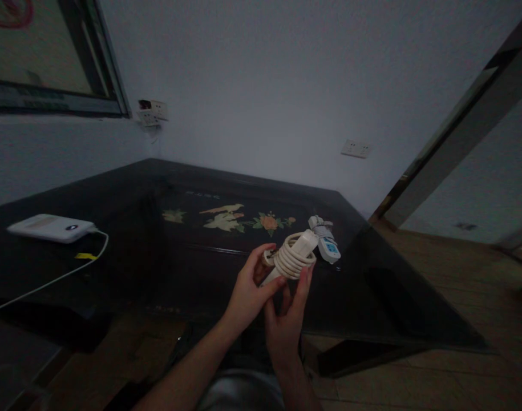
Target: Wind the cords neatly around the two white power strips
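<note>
Both hands hold a white power strip (pixel 304 244) above the near part of the dark table, its cord (pixel 290 261) wound round it in several loops. My left hand (pixel 257 279) is closed on the left end, near the plug (pixel 269 257), with the thumb across the lower part. From below, my right hand (pixel 288 308) grips the coil on its right side, fingers bent against the cord. Just beyond lies a second power strip (pixel 329 250), white with a blue socket face, its cord also wrapped round it. My palms and fingers hide part of the held strip.
A white power bank (pixel 51 228) with a white cable (pixel 100 251) lies on the left of the dark glossy table (pixel 192 274), beside a yellow tag (pixel 86 256). Wall sockets (pixel 355 149) sit behind the table. The table's right edge borders the tiled floor (pixel 436 274).
</note>
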{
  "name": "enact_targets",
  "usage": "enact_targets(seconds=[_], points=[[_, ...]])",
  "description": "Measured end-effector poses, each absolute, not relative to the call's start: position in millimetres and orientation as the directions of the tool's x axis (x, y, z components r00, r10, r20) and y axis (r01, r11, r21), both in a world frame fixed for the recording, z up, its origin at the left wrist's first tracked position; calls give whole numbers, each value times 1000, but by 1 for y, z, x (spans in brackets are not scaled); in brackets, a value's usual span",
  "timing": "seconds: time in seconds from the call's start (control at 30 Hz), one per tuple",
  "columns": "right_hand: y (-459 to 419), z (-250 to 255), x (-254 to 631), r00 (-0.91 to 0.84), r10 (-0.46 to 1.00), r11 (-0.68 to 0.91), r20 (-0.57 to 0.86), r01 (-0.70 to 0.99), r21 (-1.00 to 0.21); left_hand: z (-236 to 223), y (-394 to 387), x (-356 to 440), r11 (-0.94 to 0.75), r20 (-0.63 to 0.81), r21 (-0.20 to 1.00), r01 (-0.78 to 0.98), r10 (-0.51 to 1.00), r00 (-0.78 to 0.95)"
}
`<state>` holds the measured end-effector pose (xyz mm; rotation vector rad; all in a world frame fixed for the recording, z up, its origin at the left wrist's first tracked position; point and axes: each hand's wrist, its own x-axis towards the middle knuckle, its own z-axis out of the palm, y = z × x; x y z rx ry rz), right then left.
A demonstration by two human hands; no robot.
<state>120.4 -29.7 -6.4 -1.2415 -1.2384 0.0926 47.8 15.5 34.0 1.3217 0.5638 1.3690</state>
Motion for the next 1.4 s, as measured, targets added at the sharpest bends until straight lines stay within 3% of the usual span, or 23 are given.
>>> enact_targets(seconds=[0.17,0.4,0.6,0.87,1.1,1.23,1.4], points=[[-29,-11,123,405,612,426,680,556,-714,37,11,44,-291,370,911,-293,890,266],[-28,-24,125,409,657,434,633,482,-761,35,6,49,-384,426,887,-256,895,134],[-29,-20,133,396,619,566,678,374,-735,41,1,46,-326,396,867,-378,910,125],[-29,0,154,324,817,506,478,-5,-862,40,7,47,-107,285,859,-500,912,295],[-24,3,166,358,887,376,293,-189,-907,33,21,67,-5,212,854,-520,916,340],[-8,8,186,343,893,351,291,-126,-928,27,46,84,10,165,910,-414,908,385],[29,12,226,316,891,268,326,213,-940,15,93,108,37,67,974,-223,896,439]])
